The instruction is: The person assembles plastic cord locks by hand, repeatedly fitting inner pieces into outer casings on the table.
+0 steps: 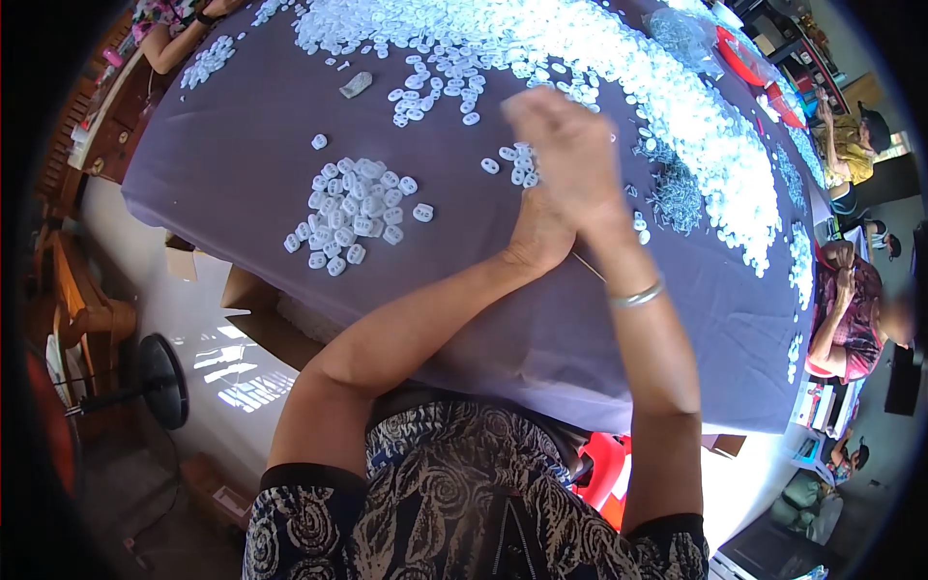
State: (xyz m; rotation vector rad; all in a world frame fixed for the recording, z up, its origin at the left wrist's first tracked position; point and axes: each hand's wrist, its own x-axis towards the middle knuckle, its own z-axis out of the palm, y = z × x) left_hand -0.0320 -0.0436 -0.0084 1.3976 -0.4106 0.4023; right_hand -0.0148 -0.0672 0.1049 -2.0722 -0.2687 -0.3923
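My right hand (568,150), with a bangle at the wrist, is raised over the table and smeared by motion. Just below and behind it is my left hand (543,232), its fingers mostly covered by the right one. What either hand holds cannot be made out. A thin brownish line (590,267) runs beside the left wrist. Close to my hands lies a small group of white oval plastic pieces with holes (523,174). Further left sits a heap of the same pieces (360,205). To the right is a pile of thin metal pins or screws (676,196).
A dark cloth (464,319) covers the table. A wide band of white pieces (715,145) curves along its far side. A small grey lump (356,85) lies at the back left. Other people (851,300) sit around the edges. A black fan (161,381) stands at left.
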